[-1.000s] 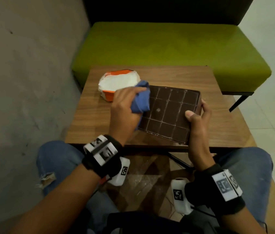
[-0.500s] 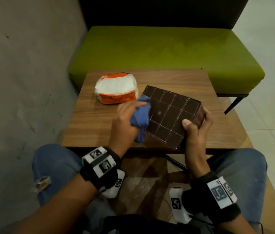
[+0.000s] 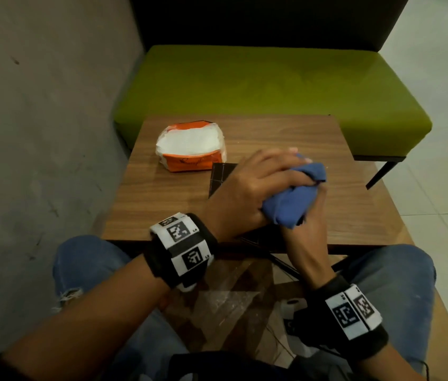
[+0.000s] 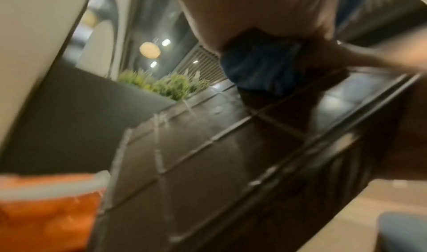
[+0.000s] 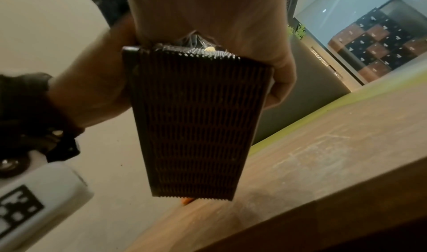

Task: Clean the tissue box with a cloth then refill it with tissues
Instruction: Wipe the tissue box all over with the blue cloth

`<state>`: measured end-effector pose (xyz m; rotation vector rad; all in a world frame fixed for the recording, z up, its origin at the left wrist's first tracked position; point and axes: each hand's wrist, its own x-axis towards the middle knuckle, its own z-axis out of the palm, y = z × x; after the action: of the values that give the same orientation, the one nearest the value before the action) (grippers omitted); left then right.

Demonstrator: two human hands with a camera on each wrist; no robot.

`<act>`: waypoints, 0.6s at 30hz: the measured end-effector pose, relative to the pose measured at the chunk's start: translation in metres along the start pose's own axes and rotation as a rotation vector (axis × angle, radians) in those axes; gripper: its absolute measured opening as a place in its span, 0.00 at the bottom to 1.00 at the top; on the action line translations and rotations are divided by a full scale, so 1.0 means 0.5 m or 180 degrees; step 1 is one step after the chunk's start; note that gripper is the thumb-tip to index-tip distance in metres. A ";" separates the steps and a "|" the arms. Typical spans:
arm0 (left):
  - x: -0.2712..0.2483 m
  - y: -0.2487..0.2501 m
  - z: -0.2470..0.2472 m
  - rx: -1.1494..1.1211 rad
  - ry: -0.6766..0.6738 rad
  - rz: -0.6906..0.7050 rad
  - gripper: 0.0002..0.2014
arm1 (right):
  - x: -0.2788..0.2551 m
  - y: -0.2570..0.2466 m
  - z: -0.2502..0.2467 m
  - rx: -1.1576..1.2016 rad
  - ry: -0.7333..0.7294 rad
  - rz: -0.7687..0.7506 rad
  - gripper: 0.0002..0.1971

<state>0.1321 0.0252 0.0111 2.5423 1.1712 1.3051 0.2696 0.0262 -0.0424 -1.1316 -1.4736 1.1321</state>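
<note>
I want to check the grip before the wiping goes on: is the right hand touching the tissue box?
Touching. The right wrist view shows the right hand wrapped around the top end of the dark tissue box, fingers on one side, thumb on the other.

The wooden table (image 3: pixel 162 193) bears an orange tissue pack (image 3: pixel 191 149).
</note>
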 end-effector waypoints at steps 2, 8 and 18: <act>0.000 -0.012 -0.009 -0.0043 0.0287 -0.0746 0.16 | -0.012 -0.018 -0.002 0.0178 0.0015 -0.0015 0.45; -0.022 -0.066 -0.020 -0.0672 0.1653 -0.2682 0.05 | -0.031 -0.028 -0.010 0.0015 0.0396 -0.0427 0.44; -0.072 0.033 0.072 -0.1236 0.2165 -0.3078 0.16 | 0.028 -0.064 0.038 0.0533 0.1203 -0.0097 0.51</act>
<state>0.1548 -0.0001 -0.0303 0.9779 1.6745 1.8111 0.2448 0.0325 -0.0119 -1.1292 -1.0808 0.9398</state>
